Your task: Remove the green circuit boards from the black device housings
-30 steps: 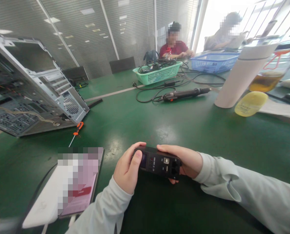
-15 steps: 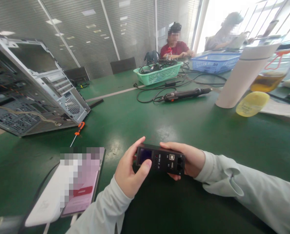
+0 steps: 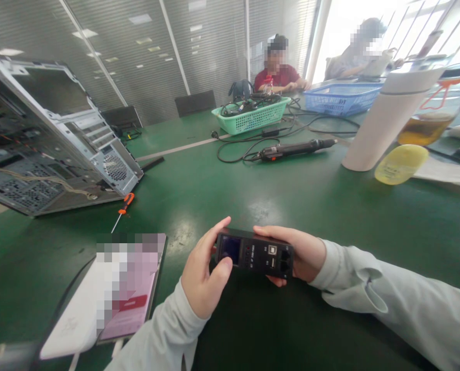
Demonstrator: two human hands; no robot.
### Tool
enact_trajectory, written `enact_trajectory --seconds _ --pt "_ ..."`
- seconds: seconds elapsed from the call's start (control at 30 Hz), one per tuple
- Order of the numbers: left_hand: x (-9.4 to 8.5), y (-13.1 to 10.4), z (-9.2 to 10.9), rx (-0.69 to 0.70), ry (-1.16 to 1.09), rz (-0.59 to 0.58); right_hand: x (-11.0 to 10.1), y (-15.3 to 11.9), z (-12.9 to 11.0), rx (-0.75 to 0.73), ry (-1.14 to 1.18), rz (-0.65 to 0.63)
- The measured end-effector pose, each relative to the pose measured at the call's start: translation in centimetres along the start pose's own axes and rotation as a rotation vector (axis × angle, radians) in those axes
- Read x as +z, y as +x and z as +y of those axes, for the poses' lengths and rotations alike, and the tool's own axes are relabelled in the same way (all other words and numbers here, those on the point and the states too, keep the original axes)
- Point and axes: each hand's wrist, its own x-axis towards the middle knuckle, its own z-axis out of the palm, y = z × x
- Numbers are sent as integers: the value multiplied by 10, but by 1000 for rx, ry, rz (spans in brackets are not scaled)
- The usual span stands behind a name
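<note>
Between my two hands is a small black electronic box (image 3: pixel 259 263) with a dark little screen, a row of small buttons, a square USB-type port and other sockets on its face. My left hand (image 3: pixel 204 270) grips its left end, the thumb lying at the lower edge of the screen and the fingers behind. Around the right end my right hand (image 3: pixel 301 252) is closed, with fingers along the top edge and underneath. The box is held above the green table (image 3: pixel 199 190), its face tilted toward me.
An opened computer case (image 3: pixel 60 134) stands at the left, an orange-handled screwdriver (image 3: pixel 125 206) by its corner. Left of my hands lie a white power bank (image 3: pixel 79 309) and a phone (image 3: pixel 137 314). Farther back are an electric screwdriver (image 3: pixel 292 151), a green basket (image 3: pixel 249 122), a white bottle (image 3: pixel 384 118) and two people.
My left thumb has slid a little left and down across the box, showing more of the screen and buttons. The box and my right hand are almost still.
</note>
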Motion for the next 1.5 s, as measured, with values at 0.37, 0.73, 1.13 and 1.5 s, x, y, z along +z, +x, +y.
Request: enact_trajectory --seconds 0.37,0.73,1.13,1.5 --pt "4 2 6 11 149 35 17 -3 0 -148 -57 254" --pt "2 3 7 66 173 25 13 -4 0 -66 24 200" --pt "2 5 12 44 205 9 10 -3 -1 -35 45 232" --pt "2 2 6 67 178 9 11 -3 -3 -11 79 220"
